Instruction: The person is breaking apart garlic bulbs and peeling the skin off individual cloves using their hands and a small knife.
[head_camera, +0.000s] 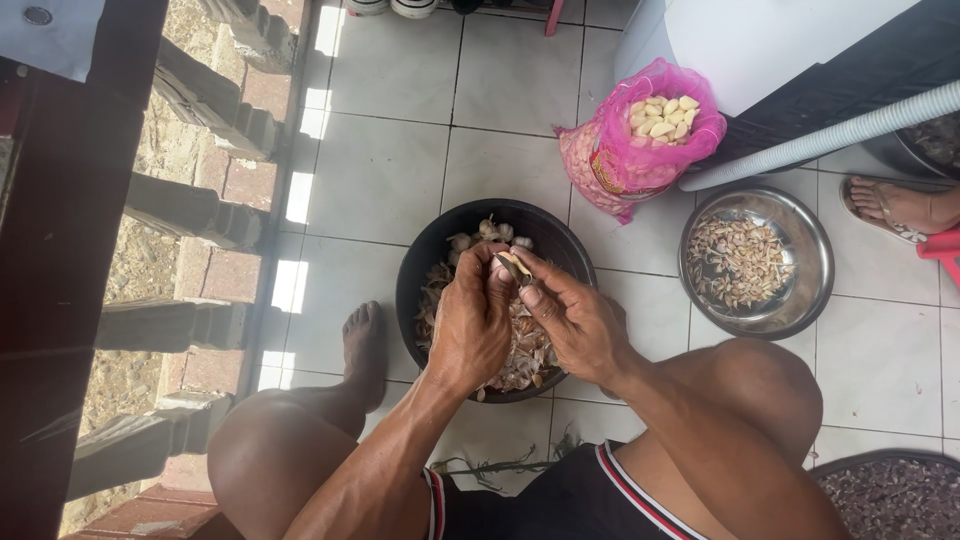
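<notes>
Left hand (470, 320): grip pinched on a garlic clove (512, 268), held over the black bowl (425, 262).
Right hand (572, 318): fingertips pressed onto the same clove from the other side.
Black bowl: on the tiled floor (380, 180) between the knees, holding garlic bulbs and skins.
Steel bowl (812, 262): to the right, holding peelings.
Pink mesh bag (612, 165): beyond, with peeled cloves.

Steel bowl (815, 262) right of garlic basin (425, 262)
</notes>
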